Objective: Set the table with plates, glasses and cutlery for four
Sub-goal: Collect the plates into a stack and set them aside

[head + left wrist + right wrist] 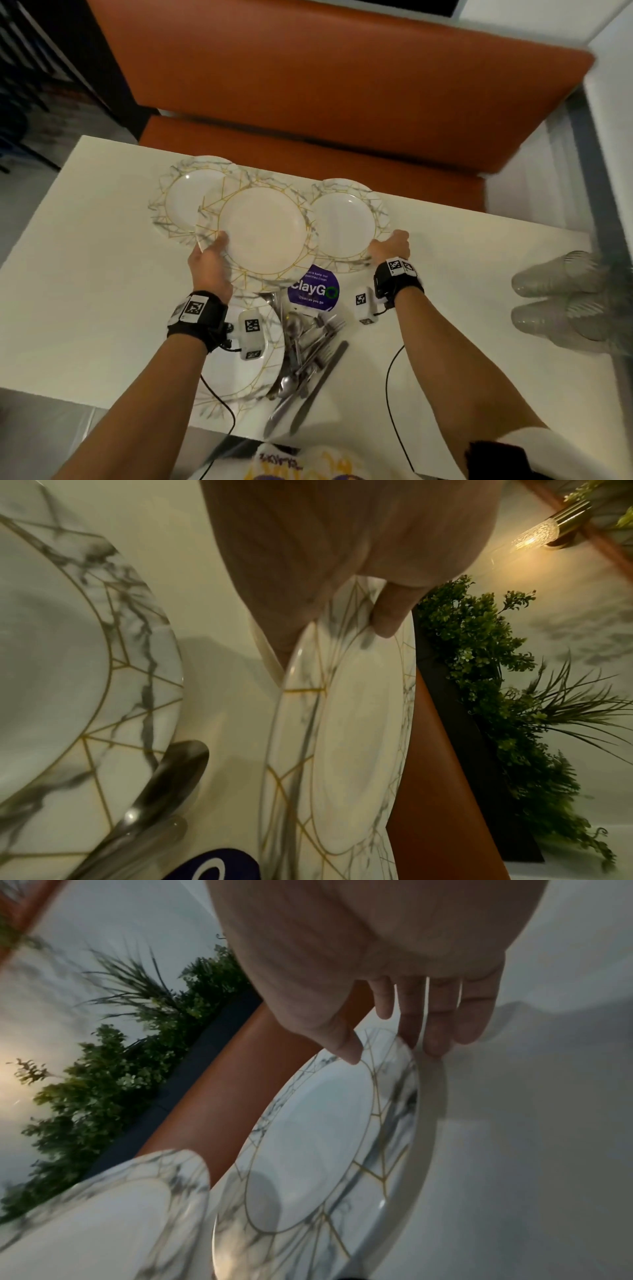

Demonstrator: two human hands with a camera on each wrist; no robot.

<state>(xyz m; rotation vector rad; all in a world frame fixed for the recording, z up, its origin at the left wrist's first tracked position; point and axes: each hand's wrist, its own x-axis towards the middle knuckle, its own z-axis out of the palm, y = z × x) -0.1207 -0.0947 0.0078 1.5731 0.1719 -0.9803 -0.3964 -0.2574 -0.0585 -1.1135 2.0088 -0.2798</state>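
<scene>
Four white plates with grey marbling and gold lines are in the head view. My left hand (214, 248) grips the near-left rim of the middle plate (265, 229), thumb (390, 615) on top, and holds it tilted above the table. This plate (346, 737) overlaps the far-left plate (186, 202) in the picture. My right hand (390, 246) is at the near-right rim of the right plate (344, 222), which lies flat. Its thumb (347, 1050) touches the rim of that plate (318, 1137) and its straight fingers (435, 1031) reach the table beside it. A fourth plate (255, 363) lies under my left wrist.
A pile of cutlery (308, 356) lies beside the near plate on the white table (462, 325); a spoon (171, 772) rests against that plate (68, 669). Clear plastic cups (561, 298) lie at the right edge. A purple sticker (313, 293) is mid-table. An orange bench (342, 85) stands behind.
</scene>
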